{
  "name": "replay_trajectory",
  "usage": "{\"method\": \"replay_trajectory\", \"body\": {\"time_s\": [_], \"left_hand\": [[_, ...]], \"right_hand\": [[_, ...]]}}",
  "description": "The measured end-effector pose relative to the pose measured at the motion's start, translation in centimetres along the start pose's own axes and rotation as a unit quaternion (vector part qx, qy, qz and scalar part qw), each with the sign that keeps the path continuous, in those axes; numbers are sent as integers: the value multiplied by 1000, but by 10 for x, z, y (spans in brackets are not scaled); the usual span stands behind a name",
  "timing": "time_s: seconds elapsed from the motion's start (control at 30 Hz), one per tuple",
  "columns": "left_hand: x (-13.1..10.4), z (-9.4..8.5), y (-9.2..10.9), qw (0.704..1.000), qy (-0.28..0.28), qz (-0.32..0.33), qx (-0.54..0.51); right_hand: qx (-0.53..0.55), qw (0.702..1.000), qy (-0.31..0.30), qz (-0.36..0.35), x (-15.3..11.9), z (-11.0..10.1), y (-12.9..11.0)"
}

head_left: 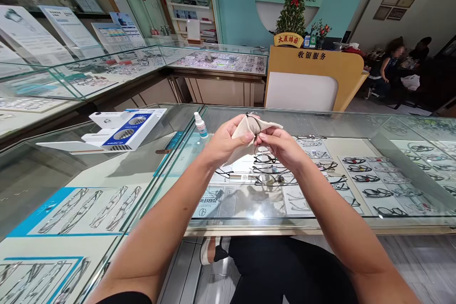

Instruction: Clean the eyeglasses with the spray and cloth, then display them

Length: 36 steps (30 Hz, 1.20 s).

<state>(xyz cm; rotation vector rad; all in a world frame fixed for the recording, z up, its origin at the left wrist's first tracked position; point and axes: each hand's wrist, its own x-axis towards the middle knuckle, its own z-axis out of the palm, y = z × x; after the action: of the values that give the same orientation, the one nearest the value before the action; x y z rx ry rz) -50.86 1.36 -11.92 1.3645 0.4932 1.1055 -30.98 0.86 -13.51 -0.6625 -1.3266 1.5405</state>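
Note:
Above the glass counter, my left hand [225, 138] is closed on a pale beige cleaning cloth [242, 129], thumb pressing across it. A pair of dark-rimmed eyeglasses [255, 126] is partly wrapped in the cloth, so much of the frame is hidden. From the other side, my right hand [283, 147] pinches the eyeglasses, its fingertips also against the cloth. Both hands nearly meet at the frame. Left of them, a small white spray bottle [201, 126] with a blue label stands upright on the glass.
An opened blue-and-white box [131, 129] lies on the counter to the left. Beneath the glass top [249, 209] are rows of eyeglasses [366, 178]. A yellow cashier desk [317, 64] stands beyond. Other people [392, 64] are at the far right.

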Motion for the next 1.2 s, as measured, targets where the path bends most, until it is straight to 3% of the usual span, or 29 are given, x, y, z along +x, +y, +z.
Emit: {"method": "replay_trajectory", "body": {"time_s": [0.27,0.47,0.53,0.83,0.97,1.2], "left_hand": [[6,10,-16,994,86,60,18],[4,1,-9,1000,12,5,-28],[3,3,-8,999,12,3,-39],[5,18,-21,992,113,53,-6],[6,18,-22,990,125,39,-57],[15,10,-15,973,154,-23,-170]], "right_hand": [[-22,999,-35,-2,2,5,12],[-3,1000,-13,-13,4,-5,5],[12,1000,-13,-11,5,-6,4],[5,999,-37,-1,4,3,19],[-9,999,-39,-11,5,4,21],[48,998,13,-27,5,-5,5]]}}
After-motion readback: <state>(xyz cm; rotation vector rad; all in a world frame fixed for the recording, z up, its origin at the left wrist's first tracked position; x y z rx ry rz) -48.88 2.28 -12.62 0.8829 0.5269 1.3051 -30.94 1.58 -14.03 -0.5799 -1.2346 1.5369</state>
